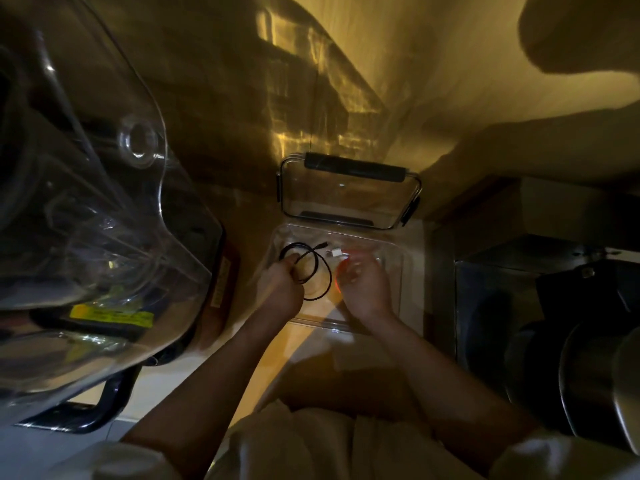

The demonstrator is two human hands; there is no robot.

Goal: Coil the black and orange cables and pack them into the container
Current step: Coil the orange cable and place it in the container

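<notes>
A clear plastic container (391, 244) lies open on the wooden surface in dim light. Its lid (349, 199), with black clips, leans up behind it. My left hand (282, 285) is closed on a coiled black cable (320, 271), whose loops hang over the container's left half. My right hand (362, 285) reaches into the container with its fingers curled around an orange cable (341, 268), which is mostly hidden by the hand. A white plug (335, 252) lies just beyond the fingers.
A large clear plastic cover (104, 220) on a black frame fills the left side, close to my left arm. A dark box (491, 299) and dark round objects (595, 358) stand to the right. A wall rises behind the container.
</notes>
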